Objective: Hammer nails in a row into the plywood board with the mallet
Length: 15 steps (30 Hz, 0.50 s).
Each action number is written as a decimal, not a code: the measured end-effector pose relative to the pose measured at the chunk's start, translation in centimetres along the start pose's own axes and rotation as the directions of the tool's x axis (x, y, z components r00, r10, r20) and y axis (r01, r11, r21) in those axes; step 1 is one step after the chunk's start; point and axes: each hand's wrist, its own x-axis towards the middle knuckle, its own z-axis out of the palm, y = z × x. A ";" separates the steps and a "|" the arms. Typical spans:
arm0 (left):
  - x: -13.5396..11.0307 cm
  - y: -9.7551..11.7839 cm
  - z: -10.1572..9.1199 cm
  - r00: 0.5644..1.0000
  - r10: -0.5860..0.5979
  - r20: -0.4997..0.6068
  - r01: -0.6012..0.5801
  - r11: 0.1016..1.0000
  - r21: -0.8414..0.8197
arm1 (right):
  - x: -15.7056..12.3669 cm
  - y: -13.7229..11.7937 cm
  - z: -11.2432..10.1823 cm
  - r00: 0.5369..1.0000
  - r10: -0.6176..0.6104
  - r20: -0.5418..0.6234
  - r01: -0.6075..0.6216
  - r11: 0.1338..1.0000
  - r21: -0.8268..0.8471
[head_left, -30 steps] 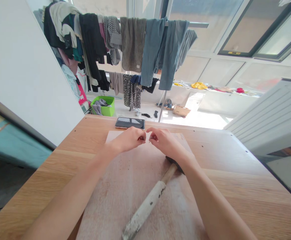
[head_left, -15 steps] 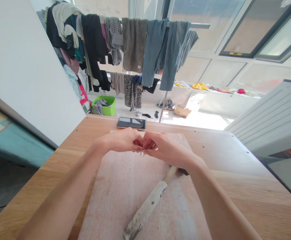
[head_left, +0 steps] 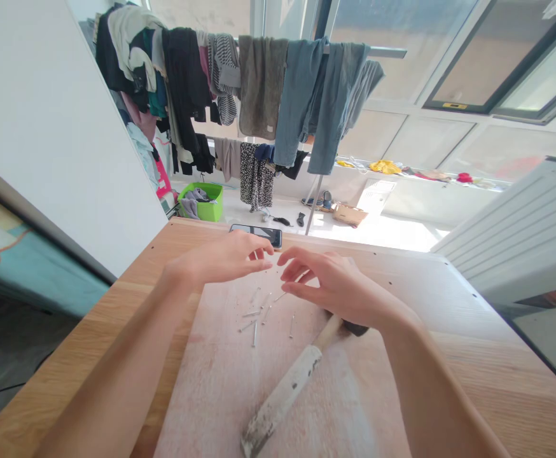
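Observation:
Several thin metal nails [head_left: 255, 332] lie scattered on a pale wooden board [head_left: 221, 388]. Above the far part of the board is my left hand [head_left: 233, 256], its fingers apart and holding nothing. Facing it from the other side, my right hand [head_left: 323, 277] is also open, thumb and fingers spread, just above the nails. A hammer [head_left: 282, 397] with a worn, white-coated handle lies diagonally across the board. Its dark head [head_left: 355, 327] is partly hidden beneath my right hand and wrist.
A phone [head_left: 271, 236] lies at the far edge of the wooden table [head_left: 450, 362], partly behind my left hand. Beyond stand a green basket [head_left: 211, 207] and a rack of hanging clothes [head_left: 263, 89]. A white panel [head_left: 63, 127] rises at left.
Both hands were pinched together over the board; they have parted and opened. Several nails have dropped from them and now lie loose on the board. The hammer stays in place.

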 end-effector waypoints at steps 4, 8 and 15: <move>-2.0 2.5 0.1 0.986 0.082 -0.147 -0.091 0.994 -0.057 | -1.6 -0.3 -0.7 0.985 -0.004 -0.170 0.000 1.000 -0.028; -6.7 3.6 3.0 0.989 0.075 -0.130 -0.071 0.997 0.035 | -5.3 2.2 -0.3 0.853 -0.041 -0.520 -0.116 0.957 -0.265; -14.4 0.0 13.5 0.908 0.147 -0.393 -0.070 0.977 0.203 | -17.2 13.4 6.4 0.685 0.145 -0.714 -0.519 0.785 -0.339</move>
